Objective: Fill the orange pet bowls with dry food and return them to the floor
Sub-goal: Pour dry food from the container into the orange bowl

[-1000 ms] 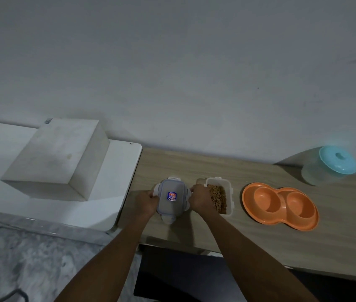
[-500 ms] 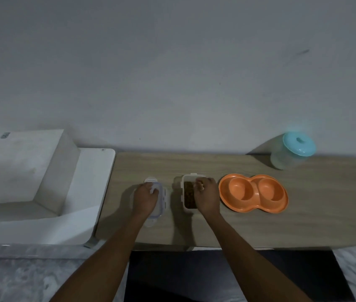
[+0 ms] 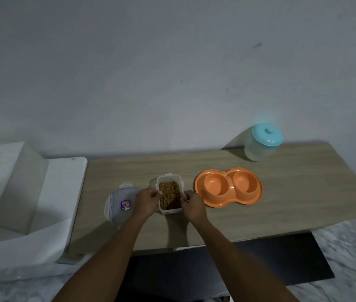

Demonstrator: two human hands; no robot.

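From the head camera, the one view you have: a second ago both your hands were on the lid (image 3: 120,205). It now lies flat on the table (image 3: 281,203), just left of the food tub (image 3: 170,211), and nothing is touching it. Your left hand (image 3: 146,202) has come off the lid and crossed to the tub's left wall. Your right hand (image 3: 192,207), already on the tub half a second ago, sits against the right wall.

So the opening step looks done. The dry food (image 3: 169,196) is uncovered, brown and well up inside the tub, and you are set up to lift and pour.

The orange bowls (image 3: 227,204) sit on the table just right of the tub, apart from your right hand. Both hollows are empty, so no filling has begun, and the trip back to the floor is still to come.

Your left fingers are curled in against the tub's left side, fingertips up at the rim. Your right fingers are curled the same way on the right side, thumb near the top edge. The picture is dim and soft here, so both hands seem to have hold of the tub, but how firmly I cannot tell.

A clear jar (image 3: 257,151) with a teal top stands at the back of the table, well apart from all this.
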